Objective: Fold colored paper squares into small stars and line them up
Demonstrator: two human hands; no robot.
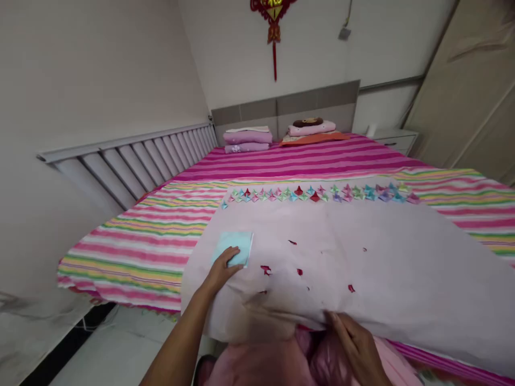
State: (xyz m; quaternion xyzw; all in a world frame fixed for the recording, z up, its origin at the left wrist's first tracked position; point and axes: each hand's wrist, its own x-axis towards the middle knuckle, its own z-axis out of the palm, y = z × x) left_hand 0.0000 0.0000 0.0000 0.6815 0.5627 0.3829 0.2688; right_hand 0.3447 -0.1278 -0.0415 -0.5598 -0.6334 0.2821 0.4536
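A square stack of light blue paper [236,239] lies on the left part of a large white sheet [394,279] spread over the bed. My left hand [223,269] rests on the lower part of that paper, thumb and fingers apart. At the sheet's near edge, my right hand [351,339] has its fingers closed on the white material, which is creased and slightly raised there. Several torn holes, such as a ragged one [266,269], show red through the sheet between my hands and beyond.
Small folded paper pieces [298,191] in many colours line the sheet's far edge. Beneath is a striped bedspread [148,241]. Folded purple bedding [247,137] and a pink folded pile [311,128] sit by the headboard [317,104]. A railing [132,153] borders the left side.
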